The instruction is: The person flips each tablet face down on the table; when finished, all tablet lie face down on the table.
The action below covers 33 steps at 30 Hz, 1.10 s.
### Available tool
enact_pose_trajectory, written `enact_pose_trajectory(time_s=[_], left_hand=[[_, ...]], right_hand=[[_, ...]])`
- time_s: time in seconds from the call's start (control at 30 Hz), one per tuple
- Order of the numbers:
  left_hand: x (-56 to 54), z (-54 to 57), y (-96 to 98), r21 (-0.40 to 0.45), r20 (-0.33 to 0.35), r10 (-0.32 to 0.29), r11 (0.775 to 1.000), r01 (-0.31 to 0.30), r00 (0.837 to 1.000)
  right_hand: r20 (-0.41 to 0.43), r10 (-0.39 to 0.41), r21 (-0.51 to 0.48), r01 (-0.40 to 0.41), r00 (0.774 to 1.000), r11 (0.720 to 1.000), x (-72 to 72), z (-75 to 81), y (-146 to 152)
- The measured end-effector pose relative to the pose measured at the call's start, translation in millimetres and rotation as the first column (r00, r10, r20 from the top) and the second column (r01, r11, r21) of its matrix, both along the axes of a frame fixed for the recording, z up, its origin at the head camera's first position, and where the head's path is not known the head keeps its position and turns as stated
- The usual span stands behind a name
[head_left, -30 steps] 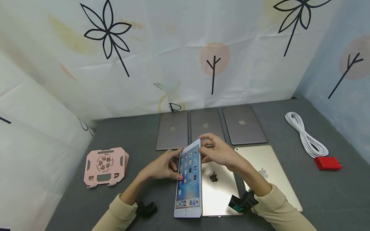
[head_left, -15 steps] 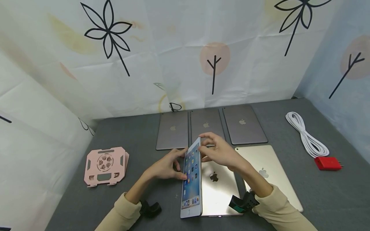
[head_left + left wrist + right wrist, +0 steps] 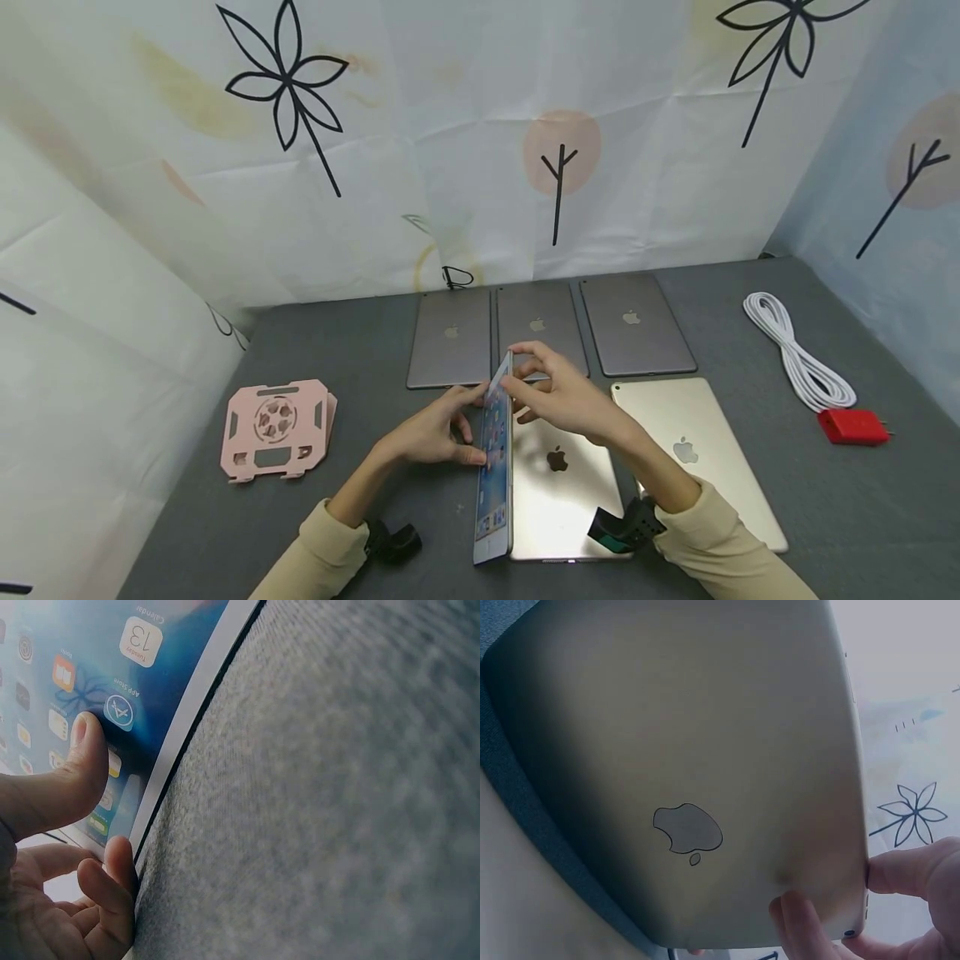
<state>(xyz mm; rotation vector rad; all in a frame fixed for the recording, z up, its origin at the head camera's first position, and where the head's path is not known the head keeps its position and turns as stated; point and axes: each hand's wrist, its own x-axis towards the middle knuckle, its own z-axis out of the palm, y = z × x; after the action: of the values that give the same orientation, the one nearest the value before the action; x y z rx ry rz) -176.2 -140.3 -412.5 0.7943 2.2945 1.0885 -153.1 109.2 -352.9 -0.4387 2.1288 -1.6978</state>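
Observation:
A white-bordered tablet point(image 3: 493, 475) stands tilted on its long left edge, its lit screen facing left. My left hand point(image 3: 435, 429) has its thumb on the screen and its index finger at the far end. In the left wrist view, that thumb point(image 3: 82, 765) lies over the app icons, other fingers bent at the corner. My right hand point(image 3: 558, 398) grips the upper long edge near the far corner. The right wrist view shows the tablet's gold back point(image 3: 727, 712), fingers against it and the thumb at the edge. Just right lies a gold tablet point(image 3: 562, 521), face down.
Another gold tablet point(image 3: 723, 467) lies under the right forearm. Three grey tablets point(image 3: 452, 354) lie in a row at the back. A pink folding stand point(image 3: 253, 412) is at left. At right are a coiled white cable point(image 3: 795, 358) and a red plug charger point(image 3: 853, 427).
The tablet has turned up onto its left edge, its screen going from mostly facing up to nearly side-on. Both hands stay on it; the left has moved slightly right.

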Motion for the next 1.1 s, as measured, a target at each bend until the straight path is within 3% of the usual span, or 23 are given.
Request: enact_pose_trajectory(time_s=[0.2,0.5,0.67,0.87,1.1], left_hand=[[-1.1,-2.4,-1.2,0.047,0.028,-0.008,0.999,0.007,1.000],[-1.4,-3.6,-9.4,0.154,0.180,-0.024,0.988,-0.004,0.983],[0.8,12.0,-16.9,0.238,0.210,-0.039,0.971,-0.012,0.977],[1.5,35.1,-19.9,0.316,0.192,-0.026,0.948,-0.037,0.981],[0.3,41.6,-25.4,0.337,0.138,-0.007,0.941,-0.041,0.990]], right_hand=[[-0.058,0.001,0.048,0.002,0.998,0.999,-1.4,-0.6,-8],[-0.090,-0.016,0.078,0.023,0.996,0.997,-4.2,-2.4,-19],[-0.101,-0.006,0.092,0.015,0.995,0.996,-5.1,-3.9,-23],[-0.092,-0.007,0.097,0.016,0.996,0.995,-3.9,-6.6,-31],[-0.108,0.046,0.134,-0.031,0.993,0.991,-6.3,-17.0,-38]])
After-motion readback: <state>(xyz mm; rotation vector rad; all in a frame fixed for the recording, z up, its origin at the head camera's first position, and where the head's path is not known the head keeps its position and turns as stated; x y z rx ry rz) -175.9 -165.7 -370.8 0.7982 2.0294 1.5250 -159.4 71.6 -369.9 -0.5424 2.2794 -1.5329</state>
